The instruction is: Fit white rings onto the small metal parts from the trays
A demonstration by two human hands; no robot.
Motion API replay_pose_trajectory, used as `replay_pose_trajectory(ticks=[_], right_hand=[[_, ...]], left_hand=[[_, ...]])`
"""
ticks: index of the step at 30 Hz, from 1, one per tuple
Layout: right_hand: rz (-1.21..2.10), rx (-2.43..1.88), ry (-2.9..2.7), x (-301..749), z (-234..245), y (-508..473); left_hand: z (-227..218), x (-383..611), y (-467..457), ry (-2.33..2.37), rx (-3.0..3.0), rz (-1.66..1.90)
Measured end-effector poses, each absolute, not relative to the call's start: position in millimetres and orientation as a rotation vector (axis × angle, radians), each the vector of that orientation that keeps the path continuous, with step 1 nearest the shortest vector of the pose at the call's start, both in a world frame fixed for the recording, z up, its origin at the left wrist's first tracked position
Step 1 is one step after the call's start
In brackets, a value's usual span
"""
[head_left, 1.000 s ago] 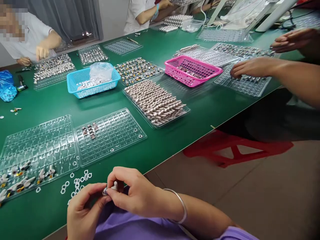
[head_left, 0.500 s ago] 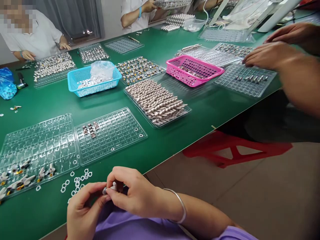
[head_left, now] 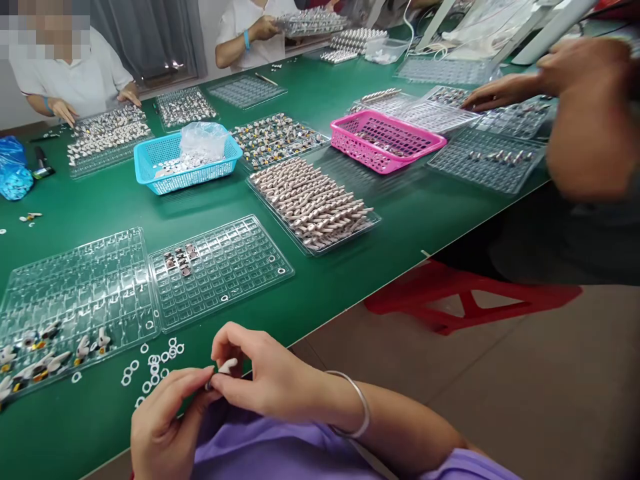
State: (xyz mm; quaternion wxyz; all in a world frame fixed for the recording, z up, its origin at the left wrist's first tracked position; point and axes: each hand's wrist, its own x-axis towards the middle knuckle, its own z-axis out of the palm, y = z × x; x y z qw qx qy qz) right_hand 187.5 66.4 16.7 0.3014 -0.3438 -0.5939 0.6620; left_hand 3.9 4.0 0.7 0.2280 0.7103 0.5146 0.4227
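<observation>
At the table's near edge, my left hand and my right hand meet over a small white earbud piece with a short stem. My right thumb and fingers close around the piece. My left thumb and forefinger pinch its dark round end, mostly hidden by the fingertips. Loose white rings lie just beyond my left hand. A clear tray at the left has several white, black and yellow earbud parts along its front. Beside it, another clear tray carries a small cluster of metallic round parts.
A blue basket with white pieces and a pink basket stand farther back. Between them and me is a tray heaped with beige stemmed parts. A co-worker's arm reaches in at right. A red stool stands below the edge.
My right forefinger has lifted a little, and more of the white earbud piece shows. The co-worker's hands at right have moved apart, one reaching over the trays.
</observation>
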Motion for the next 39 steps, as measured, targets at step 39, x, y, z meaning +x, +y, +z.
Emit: replay_pose_trajectory(ticks=[39], right_hand=[[2.302,-0.79,-0.801,169,-9,63]], left_hand=[[4,-1,19,1.32,1.761,1.111]])
